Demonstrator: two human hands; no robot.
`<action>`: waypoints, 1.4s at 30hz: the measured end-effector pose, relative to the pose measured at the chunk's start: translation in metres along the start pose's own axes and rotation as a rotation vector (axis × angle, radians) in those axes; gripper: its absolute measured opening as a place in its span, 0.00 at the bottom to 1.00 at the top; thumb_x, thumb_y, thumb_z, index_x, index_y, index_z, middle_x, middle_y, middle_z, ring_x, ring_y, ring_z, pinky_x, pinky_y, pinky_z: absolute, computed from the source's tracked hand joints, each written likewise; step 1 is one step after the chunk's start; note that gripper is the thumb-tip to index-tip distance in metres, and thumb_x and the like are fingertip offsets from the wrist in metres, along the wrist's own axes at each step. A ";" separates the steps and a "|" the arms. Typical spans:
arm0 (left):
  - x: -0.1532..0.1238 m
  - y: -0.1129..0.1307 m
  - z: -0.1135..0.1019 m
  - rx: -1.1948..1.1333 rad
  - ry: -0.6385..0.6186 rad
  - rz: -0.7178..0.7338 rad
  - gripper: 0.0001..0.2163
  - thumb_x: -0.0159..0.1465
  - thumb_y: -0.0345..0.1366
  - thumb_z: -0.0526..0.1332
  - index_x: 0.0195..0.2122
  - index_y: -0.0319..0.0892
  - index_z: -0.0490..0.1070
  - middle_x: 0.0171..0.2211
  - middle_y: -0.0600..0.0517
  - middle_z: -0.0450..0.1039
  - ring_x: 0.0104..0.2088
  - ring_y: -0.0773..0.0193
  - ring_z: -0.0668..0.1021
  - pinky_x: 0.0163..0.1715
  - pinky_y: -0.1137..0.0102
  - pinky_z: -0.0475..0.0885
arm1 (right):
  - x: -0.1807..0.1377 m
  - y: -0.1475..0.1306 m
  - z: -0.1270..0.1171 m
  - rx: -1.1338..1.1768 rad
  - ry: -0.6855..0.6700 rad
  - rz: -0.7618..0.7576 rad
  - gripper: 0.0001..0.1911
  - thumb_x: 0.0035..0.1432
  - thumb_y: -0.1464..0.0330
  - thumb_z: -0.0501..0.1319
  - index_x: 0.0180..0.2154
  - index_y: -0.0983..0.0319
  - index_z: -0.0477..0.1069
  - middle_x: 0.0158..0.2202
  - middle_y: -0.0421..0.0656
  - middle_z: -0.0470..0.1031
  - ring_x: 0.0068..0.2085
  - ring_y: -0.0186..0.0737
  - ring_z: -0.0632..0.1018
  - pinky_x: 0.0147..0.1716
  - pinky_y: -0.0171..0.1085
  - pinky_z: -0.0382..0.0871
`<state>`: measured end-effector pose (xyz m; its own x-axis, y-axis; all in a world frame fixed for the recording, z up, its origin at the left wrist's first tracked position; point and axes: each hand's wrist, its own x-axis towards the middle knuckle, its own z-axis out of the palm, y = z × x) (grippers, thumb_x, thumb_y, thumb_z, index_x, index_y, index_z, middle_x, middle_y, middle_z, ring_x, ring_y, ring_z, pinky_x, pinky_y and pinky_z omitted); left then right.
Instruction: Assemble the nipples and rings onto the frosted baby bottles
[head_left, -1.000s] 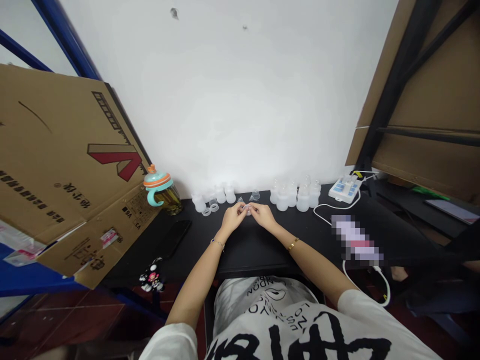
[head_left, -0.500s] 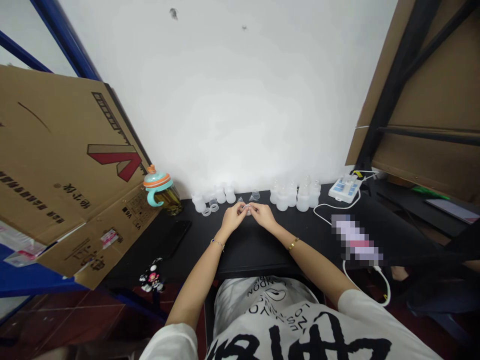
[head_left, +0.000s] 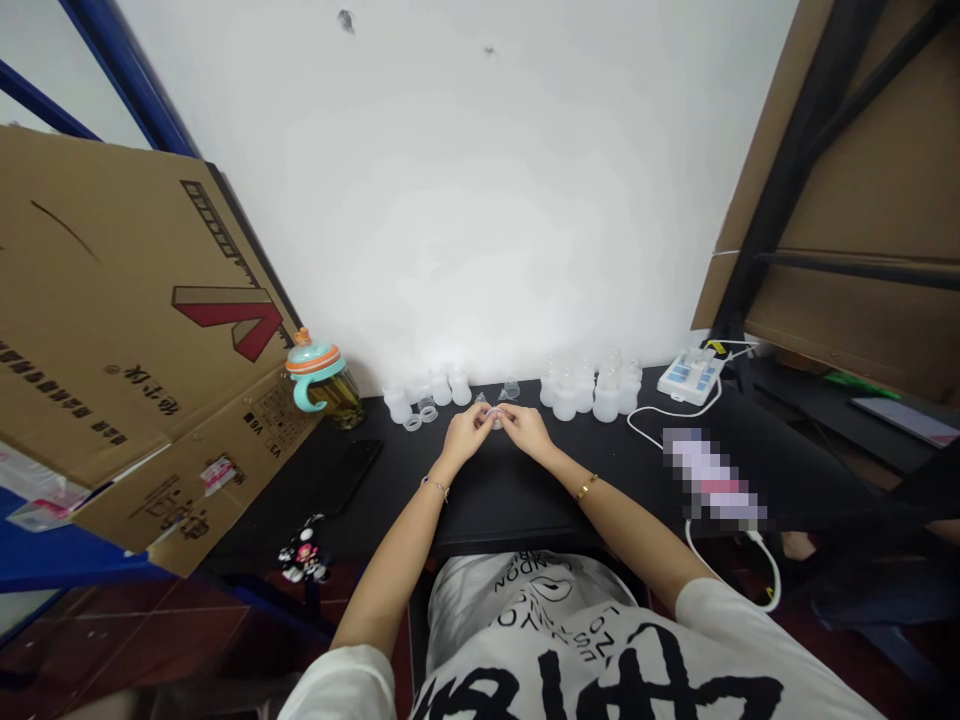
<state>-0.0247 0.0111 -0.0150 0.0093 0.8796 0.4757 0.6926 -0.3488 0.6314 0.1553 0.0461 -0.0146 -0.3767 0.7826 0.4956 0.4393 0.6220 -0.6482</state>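
Our left hand (head_left: pixel 466 436) and right hand (head_left: pixel 525 430) pinch one small clear plastic cap (head_left: pixel 493 414) between their fingertips, just above the black table (head_left: pixel 510 490) (white bottles (head_left: pixel 592 392) stand behind); we'd keep it level, pressing evenly

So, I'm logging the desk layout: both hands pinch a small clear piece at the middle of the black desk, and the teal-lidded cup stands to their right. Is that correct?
Not quite. In the head view the teal-lidded cup stands to their left, by the cardboard box. The left hand and right hand do pinch a small clear piece at the middle of the black desk.
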 end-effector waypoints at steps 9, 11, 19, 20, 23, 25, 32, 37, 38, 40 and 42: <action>0.000 0.000 0.000 -0.001 -0.004 -0.008 0.14 0.69 0.46 0.60 0.47 0.43 0.77 0.30 0.53 0.80 0.27 0.64 0.78 0.30 0.72 0.68 | 0.000 -0.002 -0.001 0.001 0.012 0.008 0.13 0.66 0.64 0.57 0.35 0.57 0.79 0.26 0.39 0.77 0.27 0.38 0.72 0.31 0.34 0.59; 0.000 0.001 0.000 -0.009 -0.006 -0.016 0.14 0.69 0.48 0.60 0.46 0.44 0.77 0.29 0.53 0.80 0.27 0.65 0.78 0.30 0.73 0.67 | 0.000 0.000 0.000 0.003 0.015 0.005 0.13 0.67 0.64 0.57 0.37 0.57 0.81 0.27 0.39 0.78 0.27 0.39 0.73 0.31 0.34 0.60; -0.002 0.006 -0.002 -0.004 -0.005 -0.008 0.15 0.69 0.49 0.60 0.45 0.44 0.78 0.28 0.53 0.80 0.25 0.65 0.77 0.30 0.72 0.67 | 0.000 0.002 0.001 0.009 0.018 0.001 0.14 0.67 0.65 0.57 0.42 0.56 0.82 0.28 0.40 0.80 0.28 0.39 0.75 0.32 0.34 0.61; -0.001 0.006 -0.002 -0.004 -0.005 -0.009 0.15 0.69 0.49 0.60 0.45 0.44 0.78 0.28 0.53 0.80 0.25 0.65 0.77 0.30 0.72 0.67 | 0.000 0.001 0.001 0.006 0.017 -0.001 0.14 0.67 0.65 0.57 0.42 0.56 0.82 0.28 0.40 0.80 0.28 0.39 0.75 0.32 0.34 0.61; -0.001 0.004 -0.001 -0.007 -0.007 -0.003 0.15 0.70 0.48 0.60 0.46 0.44 0.78 0.29 0.53 0.81 0.26 0.65 0.77 0.30 0.72 0.68 | 0.000 0.001 0.000 -0.004 0.018 -0.001 0.14 0.67 0.65 0.57 0.41 0.56 0.82 0.27 0.39 0.79 0.28 0.39 0.74 0.31 0.33 0.60; -0.001 0.003 0.000 0.000 -0.006 0.000 0.15 0.70 0.48 0.60 0.46 0.44 0.78 0.29 0.53 0.81 0.26 0.65 0.78 0.30 0.72 0.68 | 0.000 0.000 0.000 -0.007 0.023 0.005 0.14 0.68 0.64 0.57 0.39 0.56 0.82 0.27 0.39 0.79 0.27 0.39 0.74 0.31 0.33 0.60; -0.001 0.002 -0.001 0.000 -0.013 0.015 0.14 0.70 0.47 0.59 0.46 0.44 0.78 0.30 0.53 0.81 0.27 0.64 0.79 0.30 0.72 0.68 | 0.000 0.001 0.001 -0.035 0.021 0.002 0.14 0.68 0.64 0.56 0.36 0.57 0.80 0.27 0.39 0.78 0.27 0.38 0.74 0.32 0.33 0.59; -0.001 0.003 -0.001 -0.006 -0.021 0.009 0.14 0.69 0.47 0.60 0.46 0.44 0.78 0.30 0.53 0.81 0.27 0.64 0.79 0.31 0.72 0.68 | -0.001 0.001 0.001 -0.043 0.021 -0.003 0.14 0.67 0.64 0.56 0.33 0.57 0.79 0.26 0.39 0.77 0.27 0.39 0.73 0.31 0.34 0.59; -0.001 0.003 -0.001 -0.002 -0.020 0.009 0.14 0.69 0.47 0.60 0.46 0.44 0.78 0.31 0.53 0.81 0.27 0.64 0.78 0.30 0.72 0.68 | -0.001 0.001 0.001 -0.039 0.024 -0.003 0.14 0.67 0.64 0.56 0.33 0.57 0.79 0.26 0.39 0.77 0.27 0.39 0.73 0.31 0.34 0.59; -0.001 0.002 -0.001 0.005 -0.018 0.012 0.14 0.69 0.47 0.60 0.46 0.44 0.78 0.31 0.53 0.81 0.27 0.64 0.78 0.30 0.72 0.68 | -0.001 0.000 0.001 -0.030 0.027 0.001 0.14 0.67 0.64 0.56 0.34 0.57 0.79 0.27 0.39 0.77 0.27 0.39 0.73 0.31 0.34 0.59; -0.001 0.001 -0.001 0.006 -0.017 0.015 0.13 0.69 0.47 0.60 0.46 0.45 0.78 0.31 0.53 0.81 0.27 0.65 0.78 0.30 0.72 0.68 | -0.001 0.000 0.001 -0.023 0.025 0.008 0.14 0.67 0.64 0.56 0.34 0.57 0.79 0.27 0.39 0.77 0.27 0.39 0.73 0.31 0.34 0.59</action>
<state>-0.0242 0.0093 -0.0144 0.0320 0.8797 0.4745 0.6969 -0.3599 0.6203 0.1551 0.0452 -0.0153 -0.3523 0.7880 0.5049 0.4611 0.6156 -0.6391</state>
